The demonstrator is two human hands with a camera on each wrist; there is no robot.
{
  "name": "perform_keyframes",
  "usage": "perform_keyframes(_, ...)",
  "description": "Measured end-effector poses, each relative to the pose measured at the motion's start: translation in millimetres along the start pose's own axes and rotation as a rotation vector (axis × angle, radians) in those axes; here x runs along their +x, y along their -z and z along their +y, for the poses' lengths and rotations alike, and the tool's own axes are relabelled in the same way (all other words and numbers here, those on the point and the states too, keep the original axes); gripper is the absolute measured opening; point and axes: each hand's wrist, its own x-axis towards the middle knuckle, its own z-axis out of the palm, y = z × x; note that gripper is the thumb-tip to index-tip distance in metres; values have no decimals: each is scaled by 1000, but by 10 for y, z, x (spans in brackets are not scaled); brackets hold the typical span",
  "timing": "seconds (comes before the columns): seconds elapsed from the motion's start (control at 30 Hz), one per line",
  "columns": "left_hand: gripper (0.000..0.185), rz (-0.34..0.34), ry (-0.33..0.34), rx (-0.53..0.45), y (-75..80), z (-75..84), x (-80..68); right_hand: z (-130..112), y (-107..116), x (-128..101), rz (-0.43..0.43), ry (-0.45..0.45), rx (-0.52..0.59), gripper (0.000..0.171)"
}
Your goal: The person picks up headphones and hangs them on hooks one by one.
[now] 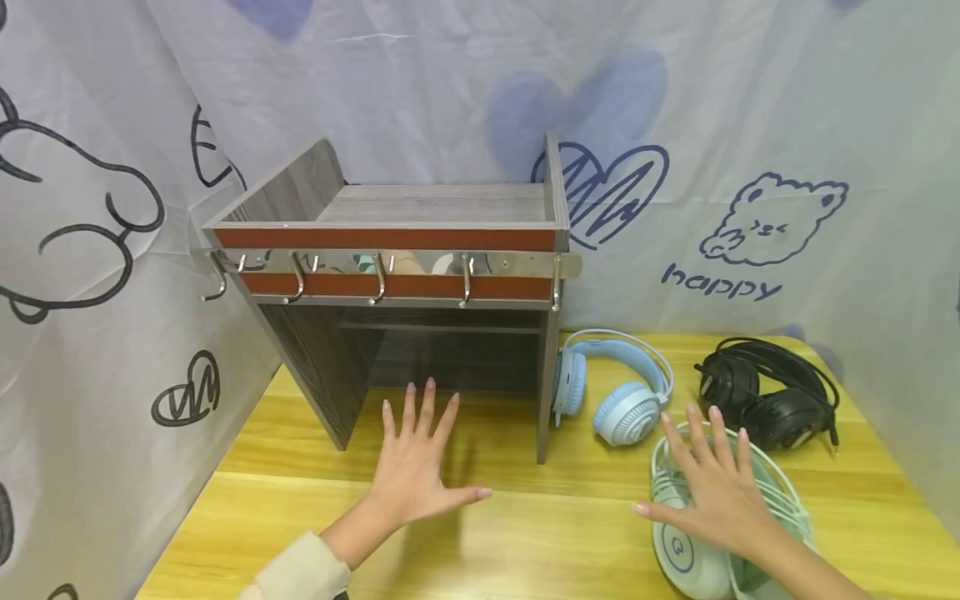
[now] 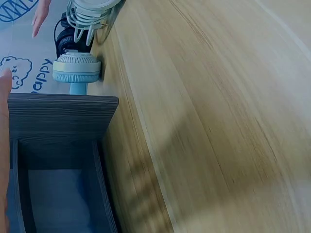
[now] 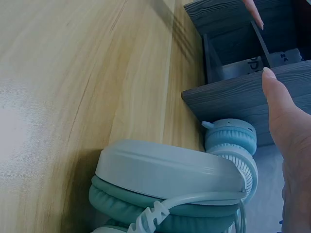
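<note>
My left hand (image 1: 412, 471) is held over the table in front of a grey wooden shelf (image 1: 300, 342), fingers spread and nothing in it. A metal rail with several hooks (image 1: 378, 279) runs across the shelf's front. With fingers spread too, my right hand (image 1: 716, 492) hovers over the pale green headphones (image 1: 678, 554), overlapping them in the head view. Their coiled cable and a round earcup show in the right wrist view, where the earcup (image 3: 170, 167) fills the lower middle. Light blue headphones (image 1: 630, 408) lean near the shelf's right side.
Black headphones (image 1: 787, 417) with a bundled cable lie at the back right of the yellow wood-grain table (image 1: 540, 533). A printed white cloth (image 1: 750, 108) hangs behind and along both sides. The shelf's side panel (image 1: 550, 392) stands between the left hand's area and the blue headphones.
</note>
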Motion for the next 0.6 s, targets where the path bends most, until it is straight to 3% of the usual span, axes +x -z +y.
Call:
perform_keyframes(0.23, 114, 14, -27, -5, 70, -38, -33, 56, 26, -27, 11, -4, 26, 111)
perform_keyframes(0.4, 111, 37, -107, 24, 201, -85, -42, 165, 95, -45, -22, -29, 60, 110)
perform_keyframes(0.6, 109, 15, -180, 7, 388, -152, -32, 302, 164, -71, -59, -59, 65, 111)
